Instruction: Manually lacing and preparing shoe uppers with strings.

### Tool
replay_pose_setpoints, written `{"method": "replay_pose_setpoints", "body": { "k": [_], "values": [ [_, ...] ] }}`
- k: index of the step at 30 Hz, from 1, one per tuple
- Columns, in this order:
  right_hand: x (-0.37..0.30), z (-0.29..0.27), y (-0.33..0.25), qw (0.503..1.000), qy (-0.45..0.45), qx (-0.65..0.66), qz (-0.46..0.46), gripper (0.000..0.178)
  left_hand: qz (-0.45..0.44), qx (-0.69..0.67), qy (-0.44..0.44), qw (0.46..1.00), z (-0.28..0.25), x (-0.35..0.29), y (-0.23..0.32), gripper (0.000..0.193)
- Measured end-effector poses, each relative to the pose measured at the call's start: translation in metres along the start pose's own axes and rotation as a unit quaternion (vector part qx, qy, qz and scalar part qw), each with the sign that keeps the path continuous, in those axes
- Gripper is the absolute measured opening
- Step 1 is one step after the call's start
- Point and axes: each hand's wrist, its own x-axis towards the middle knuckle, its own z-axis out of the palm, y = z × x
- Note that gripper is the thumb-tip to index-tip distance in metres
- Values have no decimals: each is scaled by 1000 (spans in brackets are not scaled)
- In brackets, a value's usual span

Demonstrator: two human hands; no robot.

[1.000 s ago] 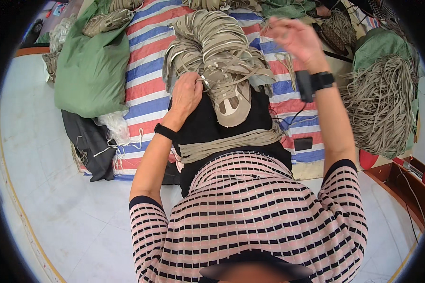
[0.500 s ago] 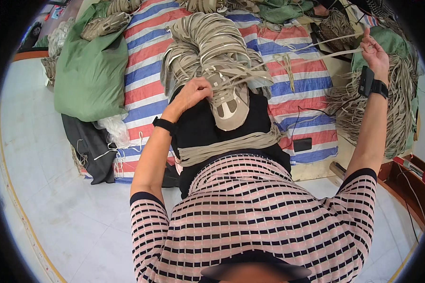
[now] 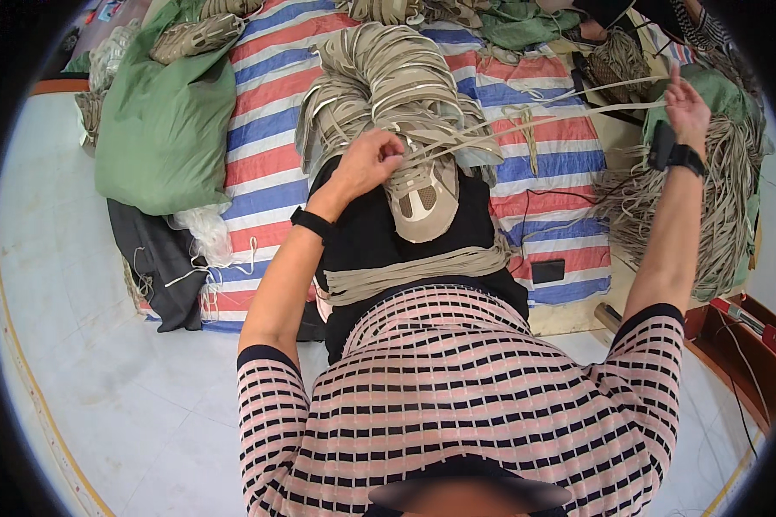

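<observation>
A tan shoe upper (image 3: 424, 205) lies toe toward me on my black-trousered lap, at the near end of a curved row of stacked shoe uppers (image 3: 397, 65). Two strands of beige shoelace (image 3: 569, 115) run taut from its eyelets to the upper right. My right hand (image 3: 686, 110) holds their far ends, its index finger raised and the other fingers curled. Beside the upper's left edge, my left hand (image 3: 372, 159) is closed, thumb against fingers; what it pinches is hidden. A bundle of beige laces (image 3: 418, 274) lies across my lap near my waist.
Striped sheeting (image 3: 263, 125) spreads under the work. A green sack (image 3: 159, 142) stands at left, a heap of loose laces (image 3: 707, 202) at right. A black flat object (image 3: 548, 270) lies on the sheeting. Part of another person (image 3: 612, 13) shows at the top right.
My right hand has dropped slightly, and the laces stay stretched. My left hand has shifted a little right and up along the shoe upper. The view has shifted slightly.
</observation>
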Motion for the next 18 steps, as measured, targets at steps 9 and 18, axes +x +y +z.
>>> {"method": "replay_pose_setpoints", "body": {
  "k": [9,18],
  "values": [
    [-147,125,142,906,-109,-400,85,25,0,-25,15,1000,9,10,-2,16],
    [-230,7,79,868,86,-481,93,21,-189,-507,371,755,-118,-134,-59,21]
  ]
}}
